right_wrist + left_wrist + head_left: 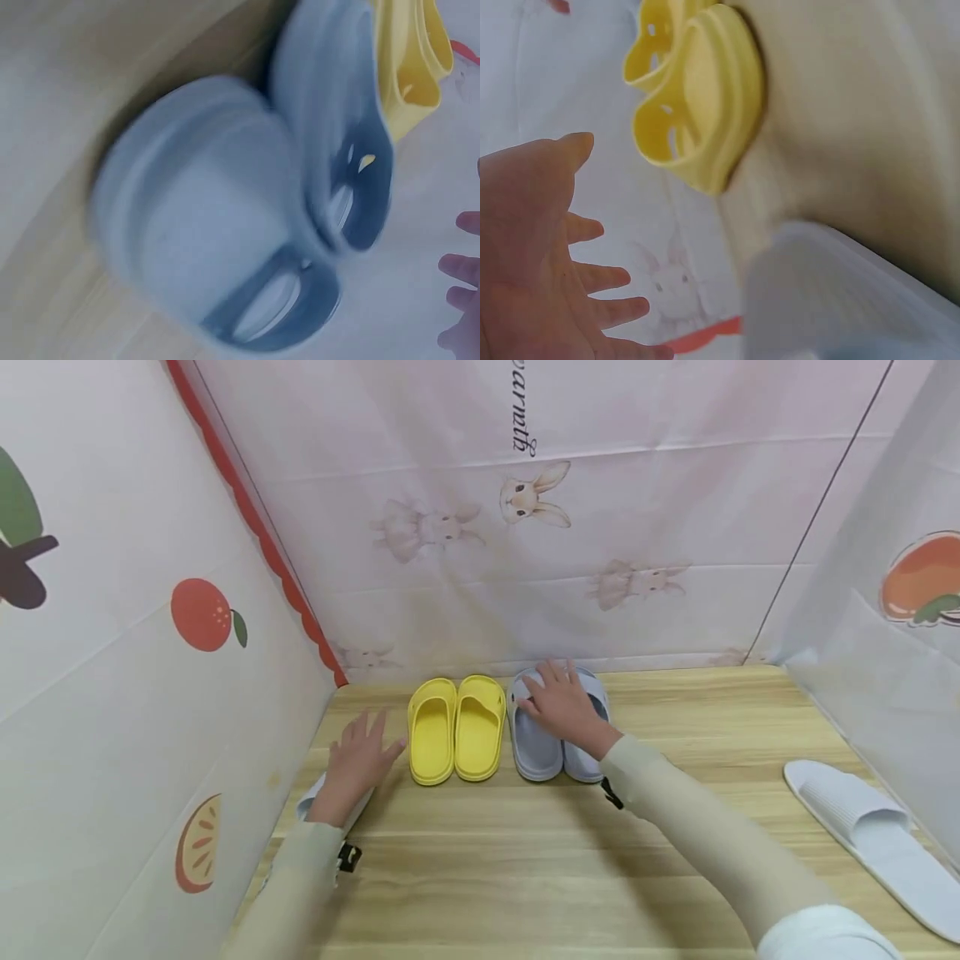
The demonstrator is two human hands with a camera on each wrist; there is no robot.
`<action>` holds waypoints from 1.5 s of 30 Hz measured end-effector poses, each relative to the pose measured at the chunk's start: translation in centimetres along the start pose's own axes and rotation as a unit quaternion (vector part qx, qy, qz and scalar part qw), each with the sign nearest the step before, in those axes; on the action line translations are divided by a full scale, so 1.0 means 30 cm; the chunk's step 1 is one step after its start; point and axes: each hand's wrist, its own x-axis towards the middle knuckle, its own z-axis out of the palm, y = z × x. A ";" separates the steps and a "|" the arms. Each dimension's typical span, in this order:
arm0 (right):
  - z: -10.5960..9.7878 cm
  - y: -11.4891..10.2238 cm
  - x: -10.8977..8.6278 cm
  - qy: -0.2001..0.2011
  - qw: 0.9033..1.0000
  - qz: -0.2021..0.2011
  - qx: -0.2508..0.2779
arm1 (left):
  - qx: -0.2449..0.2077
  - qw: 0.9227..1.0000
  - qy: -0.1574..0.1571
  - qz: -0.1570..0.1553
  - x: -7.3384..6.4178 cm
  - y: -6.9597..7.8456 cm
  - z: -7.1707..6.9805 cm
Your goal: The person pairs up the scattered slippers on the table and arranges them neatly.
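Note:
A pair of yellow slippers stands side by side against the back wall, toes toward it. Just to their right is a pair of grey slippers. My right hand is over the grey pair with fingers spread, hiding part of their straps; the right wrist view shows its fingertips apart from the slippers. My left hand, fingers spread, hovers left of the yellow pair. Beneath it a white slipper is partly hidden by the hand and wrist; its blurred toe shows in the left wrist view.
Another white slipper lies at the right, angled along the right wall. Printed cloth walls enclose the wooden floor at the left, back and right. Bare floor lies in front of the two pairs.

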 end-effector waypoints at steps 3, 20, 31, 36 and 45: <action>-0.010 0.049 -0.052 -0.001 1.000 0.004 0.003 | 0.010 1.000 -0.002 -0.005 -0.046 -0.035 0.010; -0.040 0.266 -0.299 0.013 0.999 0.046 0.022 | 0.012 1.000 0.018 -0.001 -0.190 -0.113 0.045; -0.075 0.408 -0.503 -0.014 0.994 0.102 0.039 | 0.002 1.000 0.023 0.007 -0.241 -0.154 0.061; -0.080 0.493 -0.626 -0.022 0.990 0.137 0.035 | 0.002 1.000 0.026 0.006 -0.259 -0.178 0.083; -0.079 0.628 -0.828 -0.035 0.979 0.198 0.043 | -0.006 1.000 0.023 -0.006 -0.281 -0.209 0.103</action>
